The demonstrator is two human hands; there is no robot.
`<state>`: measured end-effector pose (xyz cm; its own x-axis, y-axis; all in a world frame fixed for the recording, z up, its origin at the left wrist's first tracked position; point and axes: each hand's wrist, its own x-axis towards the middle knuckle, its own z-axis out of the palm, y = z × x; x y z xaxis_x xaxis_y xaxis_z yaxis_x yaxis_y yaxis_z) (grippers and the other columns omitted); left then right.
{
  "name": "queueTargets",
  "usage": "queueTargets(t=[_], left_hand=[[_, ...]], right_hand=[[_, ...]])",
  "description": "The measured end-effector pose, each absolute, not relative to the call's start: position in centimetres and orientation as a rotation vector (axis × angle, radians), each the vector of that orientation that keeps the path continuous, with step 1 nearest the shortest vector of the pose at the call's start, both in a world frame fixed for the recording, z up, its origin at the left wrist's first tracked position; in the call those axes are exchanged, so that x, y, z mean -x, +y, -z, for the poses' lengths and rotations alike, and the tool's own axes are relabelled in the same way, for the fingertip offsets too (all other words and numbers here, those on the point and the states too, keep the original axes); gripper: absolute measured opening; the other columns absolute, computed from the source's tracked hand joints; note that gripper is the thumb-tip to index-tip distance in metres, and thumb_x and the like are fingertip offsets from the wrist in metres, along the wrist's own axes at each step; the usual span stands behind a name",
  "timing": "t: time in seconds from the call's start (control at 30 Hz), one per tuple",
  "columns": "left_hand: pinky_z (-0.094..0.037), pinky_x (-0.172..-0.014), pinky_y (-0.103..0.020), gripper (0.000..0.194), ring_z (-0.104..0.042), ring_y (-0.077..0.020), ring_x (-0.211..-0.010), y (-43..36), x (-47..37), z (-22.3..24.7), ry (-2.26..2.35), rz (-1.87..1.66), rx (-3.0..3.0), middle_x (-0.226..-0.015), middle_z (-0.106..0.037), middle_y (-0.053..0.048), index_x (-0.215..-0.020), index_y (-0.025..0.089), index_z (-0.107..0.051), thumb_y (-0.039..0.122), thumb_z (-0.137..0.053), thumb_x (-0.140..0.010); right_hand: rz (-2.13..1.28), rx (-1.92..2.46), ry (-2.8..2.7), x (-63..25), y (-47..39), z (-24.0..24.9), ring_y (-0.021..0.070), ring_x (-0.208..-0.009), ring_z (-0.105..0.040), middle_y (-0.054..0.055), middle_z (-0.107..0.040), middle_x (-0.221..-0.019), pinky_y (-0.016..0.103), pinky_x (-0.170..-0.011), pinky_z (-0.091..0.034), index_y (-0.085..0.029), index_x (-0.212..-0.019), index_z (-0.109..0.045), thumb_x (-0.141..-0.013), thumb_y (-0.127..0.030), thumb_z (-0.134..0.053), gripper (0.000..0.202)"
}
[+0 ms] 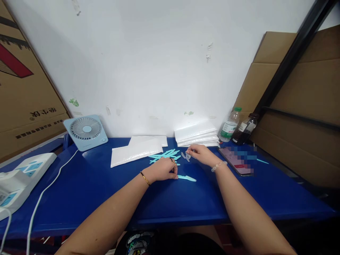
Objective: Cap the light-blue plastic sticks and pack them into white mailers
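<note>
My left hand (pixel 166 169) is closed in a pinch on one end of a turquoise eyebrow razor (pixel 187 177), whose other end points right above the blue table (pixel 186 202). Behind that hand lies a loose pile of similar turquoise eyebrow razors (pixel 170 154). My right hand (pixel 200 154) is at a few small translucent grey caps (pixel 188 157), thumb and fingertips closed together on one of them. The fingers partly cover these caps, so their exact number is hidden.
White padded envelopes (pixel 138 152) lie at the back left, with a stack of envelopes (pixel 196 132) against the wall. A blue fan (pixel 86 131) and white power strip (pixel 34 170) stand left. Right are a phone (pixel 235 161), water bottle (pixel 230 125) and dark bottle (pixel 244 129).
</note>
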<state>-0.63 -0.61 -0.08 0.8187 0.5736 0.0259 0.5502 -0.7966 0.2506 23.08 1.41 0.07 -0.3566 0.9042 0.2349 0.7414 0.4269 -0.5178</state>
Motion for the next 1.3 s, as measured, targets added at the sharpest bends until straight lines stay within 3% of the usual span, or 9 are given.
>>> queueTargets(t=[0.17,0.4,0.53,0.7,0.83,0.97,1.07,1.2,1.3], left_hand=[[-0.037,-0.067,-0.026,0.017,-0.057,-0.0160,-0.072,-0.3,1.0,-0.2,1.048,-0.297,-2.741,-0.079,-0.064,-0.002,-0.080,0.020,-0.061,0.034,-0.053,-0.085],[-0.034,-0.056,-0.025,0.016,-0.055,-0.0158,-0.063,0.5,1.9,-0.5,1.260,-0.419,-2.565,-0.071,-0.063,-0.001,-0.085,0.021,-0.054,0.033,-0.044,-0.087],[-0.037,-0.056,-0.025,0.020,-0.056,-0.0155,-0.061,1.4,3.5,-0.1,1.349,-0.572,-2.374,-0.073,-0.064,-0.002,-0.087,0.020,-0.052,0.036,-0.040,-0.087],[-0.045,-0.069,-0.029,0.035,-0.060,-0.0178,-0.073,2.7,5.3,0.0,1.376,-0.721,-2.183,-0.085,-0.066,-0.004,-0.101,0.018,-0.057,0.042,-0.034,-0.088],[-0.043,-0.086,-0.032,0.049,-0.058,-0.0207,-0.096,3.0,5.1,-0.1,1.327,-0.775,-2.222,-0.101,-0.066,-0.005,-0.097,0.020,-0.066,0.048,-0.027,-0.090],[-0.045,-0.075,-0.029,0.044,-0.060,-0.0187,-0.081,2.9,5.0,0.0,1.335,-0.746,-2.250,-0.090,-0.066,-0.004,-0.088,0.020,-0.066,0.049,-0.033,-0.088],[-0.043,-0.062,-0.026,0.044,-0.058,-0.0158,-0.065,2.7,4.9,0.0,1.359,-0.700,-2.248,-0.080,-0.066,-0.001,-0.092,0.021,-0.064,0.050,-0.033,-0.089],[-0.043,-0.069,-0.027,0.044,-0.058,-0.0181,-0.078,2.4,4.6,-0.3,1.334,-0.767,-2.381,-0.083,-0.066,-0.003,-0.093,0.021,-0.067,0.049,-0.032,-0.090],[-0.043,-0.074,-0.028,0.039,-0.058,-0.0191,-0.085,2.4,4.5,-0.4,1.334,-0.795,-2.444,-0.093,-0.066,-0.004,-0.098,0.022,-0.067,0.047,-0.038,-0.089]], right_hand=[[-0.886,1.224,-2.329,-22.1,0.1,-0.6,0.0118,-0.058,-0.048,0.000,-0.061,-0.068,0.023,-0.053,-0.036,-0.017,-0.086,-0.067,-0.077,-0.053,-0.058,0.038],[-0.903,1.203,-2.155,-21.6,0.6,0.2,0.0141,-0.061,-0.057,0.004,-0.066,-0.069,0.024,-0.056,-0.043,-0.017,-0.084,-0.070,-0.081,-0.046,-0.056,0.033],[-0.798,1.276,-1.868,-23.4,1.4,0.0,0.0122,-0.051,-0.056,0.002,-0.065,-0.064,0.023,-0.051,-0.045,-0.017,-0.089,-0.067,-0.076,-0.046,-0.061,0.033],[-0.736,1.243,-1.474,-24.3,2.1,0.0,0.0091,-0.041,-0.052,-0.001,-0.063,-0.060,0.021,-0.042,-0.041,-0.018,-0.089,-0.060,-0.070,-0.045,-0.067,0.034],[-0.948,1.123,-1.339,-23.2,2.2,0.3,0.0107,-0.052,-0.059,0.001,-0.065,-0.067,0.021,-0.049,-0.046,-0.016,-0.088,-0.064,-0.068,-0.037,-0.071,0.030],[-1.165,1.050,-1.256,-21.9,1.9,0.4,0.0149,-0.066,-0.066,0.007,-0.069,-0.078,0.024,-0.058,-0.051,-0.015,-0.091,-0.065,-0.067,-0.033,-0.074,0.031],[-1.181,1.058,-1.315,-21.3,1.7,0.5,0.0131,-0.059,-0.064,0.006,-0.068,-0.073,0.022,-0.053,-0.049,-0.014,-0.083,-0.067,-0.069,-0.039,-0.073,0.030],[-1.075,1.094,-1.419,-20.8,1.6,0.9,0.0074,-0.048,-0.054,0.001,-0.063,-0.061,0.020,-0.046,-0.042,-0.014,-0.078,-0.069,-0.068,-0.043,-0.072,0.031],[-1.138,1.036,-1.407,-20.4,1.5,1.1,0.0088,-0.053,-0.057,0.001,-0.064,-0.066,0.021,-0.051,-0.045,-0.014,-0.084,-0.069,-0.068,-0.043,-0.072,0.033]])
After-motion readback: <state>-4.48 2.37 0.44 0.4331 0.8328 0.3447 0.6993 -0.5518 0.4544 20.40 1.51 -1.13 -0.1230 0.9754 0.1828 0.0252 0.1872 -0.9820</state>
